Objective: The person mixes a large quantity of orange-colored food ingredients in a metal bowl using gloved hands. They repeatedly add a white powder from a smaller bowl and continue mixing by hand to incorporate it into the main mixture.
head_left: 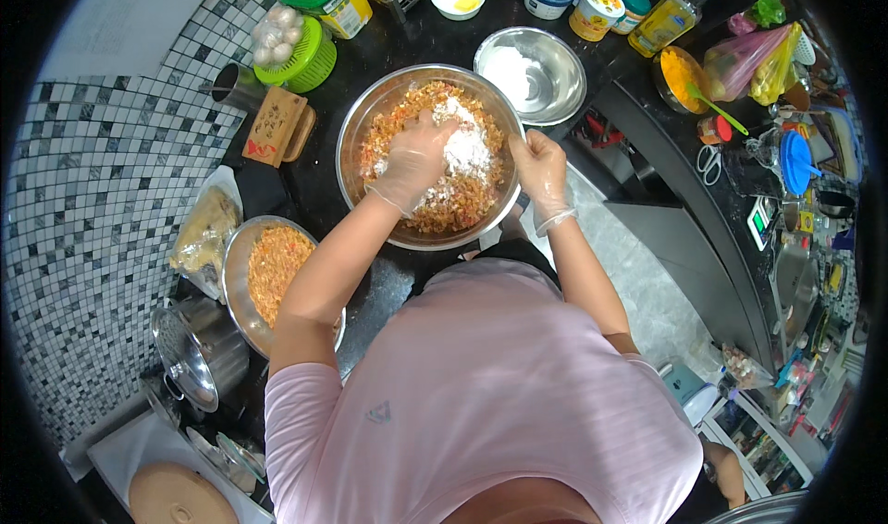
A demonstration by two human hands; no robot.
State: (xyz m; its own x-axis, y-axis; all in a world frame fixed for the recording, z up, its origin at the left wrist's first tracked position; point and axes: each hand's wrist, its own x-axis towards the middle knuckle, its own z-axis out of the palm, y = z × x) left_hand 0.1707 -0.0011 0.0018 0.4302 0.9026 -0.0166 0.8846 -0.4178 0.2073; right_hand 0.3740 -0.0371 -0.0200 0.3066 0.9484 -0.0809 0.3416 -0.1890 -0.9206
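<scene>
My left hand (416, 159), in a clear glove, is down in a large steel bowl of crumbly orange-brown mixture (444, 209) topped with white powder (469, 154); its fingertips are partly buried, so I cannot tell whether it is closed. At the bowl's right rim (509, 104), my gloved right hand (541, 168) grips the steel edge. Behind it sits a smaller steel bowl (561, 78) holding white powder. Another bowl of orange mixture (276, 270) rests to my lower left, partly hidden by my forearm.
Around the black counter (305, 163) are wooden blocks (273, 126), a green basket (310, 66), tubs (595, 13), an oil bottle (671, 20), a pan with orange food (675, 68) and a steel pot (199, 357). Another person's arm (729, 478) shows at lower right.
</scene>
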